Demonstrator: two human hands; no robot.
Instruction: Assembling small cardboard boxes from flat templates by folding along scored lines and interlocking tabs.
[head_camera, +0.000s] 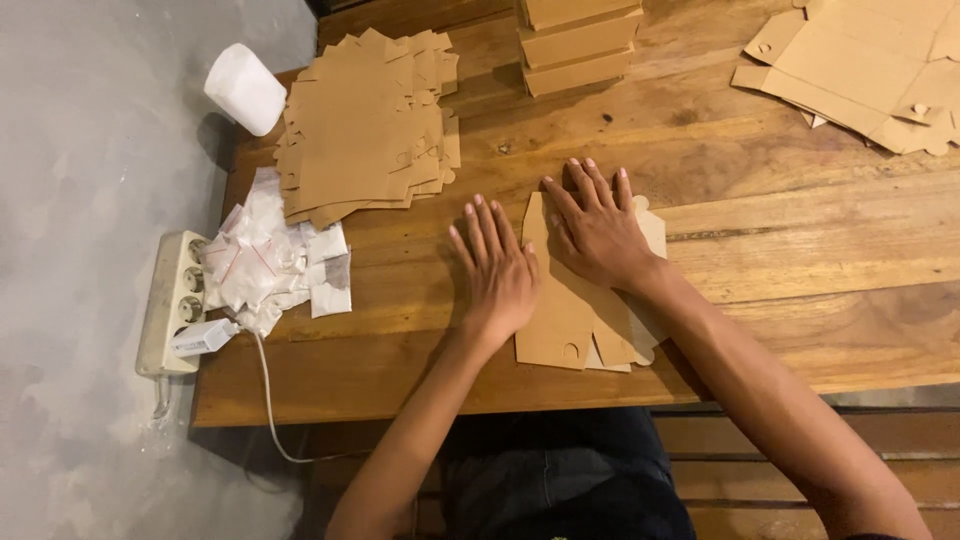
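Head camera looks down on both hands pressed flat, fingers spread: left hand (497, 272) and right hand (596, 228) lie on a flat brown cardboard blank (575, 325) near the wooden table's (800, 250) near edge. Clear small bags (268, 262) heap at its left edge beside a stack of blanks (365, 125); folded boxes (578, 40) stand at the far edge.

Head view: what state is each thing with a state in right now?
Flat brown cardboard box blank: unfolded, pressed flat on the wooden table under both hands.
Left hand: open, palm down on the blank's left edge.
Right hand: open, palm down on the blank.
Left stack of brown blanks: flat, unfolded.
Folded brown boxes: assembled, stacked.
Small white plastic packets: heaped.
White power strip: one plug inserted.
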